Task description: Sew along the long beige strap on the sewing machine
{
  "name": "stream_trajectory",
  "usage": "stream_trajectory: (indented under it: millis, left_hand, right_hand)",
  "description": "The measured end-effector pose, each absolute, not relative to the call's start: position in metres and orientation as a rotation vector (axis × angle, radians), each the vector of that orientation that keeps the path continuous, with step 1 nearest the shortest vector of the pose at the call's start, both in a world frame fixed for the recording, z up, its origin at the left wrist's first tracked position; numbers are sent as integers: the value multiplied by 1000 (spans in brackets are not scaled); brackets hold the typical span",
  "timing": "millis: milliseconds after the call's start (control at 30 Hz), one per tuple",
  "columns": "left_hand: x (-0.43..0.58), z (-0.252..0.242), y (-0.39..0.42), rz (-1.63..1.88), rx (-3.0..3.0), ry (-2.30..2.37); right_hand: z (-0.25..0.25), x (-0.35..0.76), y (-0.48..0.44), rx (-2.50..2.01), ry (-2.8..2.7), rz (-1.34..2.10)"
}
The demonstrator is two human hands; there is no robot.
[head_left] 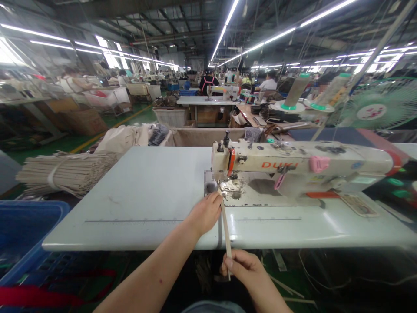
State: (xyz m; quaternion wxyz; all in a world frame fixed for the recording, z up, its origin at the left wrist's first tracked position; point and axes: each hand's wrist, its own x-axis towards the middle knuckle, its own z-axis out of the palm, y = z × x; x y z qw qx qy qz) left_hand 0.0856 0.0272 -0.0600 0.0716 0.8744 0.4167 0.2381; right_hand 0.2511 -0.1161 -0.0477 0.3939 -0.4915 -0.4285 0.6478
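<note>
Okay, beige strip (226, 232) runs from sewing machine (254, 161) over near edge of table (130, 187); right hand (243, 268) pinches its near end, left hand (206, 213) sits against its far part, grip unclear. Probably light, bendy, hardly fragile; best pinched flat near the end.

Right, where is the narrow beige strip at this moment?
In the head view, low, just right of centre, the narrow beige strip runs from the sewing machine past the left hand over the table's front edge to the right hand.
</note>
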Motion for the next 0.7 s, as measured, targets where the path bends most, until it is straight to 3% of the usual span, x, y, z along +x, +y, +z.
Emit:
stream_trajectory:
  millis: [167,367,700]
  left_hand:
    - [85,-60,27,706,2659,1253]
    - [86,-60,28,688,2678,1265]
    - [85,-60,28,693,2672,1254]
  right_hand:
    - [-50,252,-114,-1285,-1185,1501]
    - [-46,251,-116,-1228,-893,1717]
    - [-44,251,-118,-1237,-919,1714]
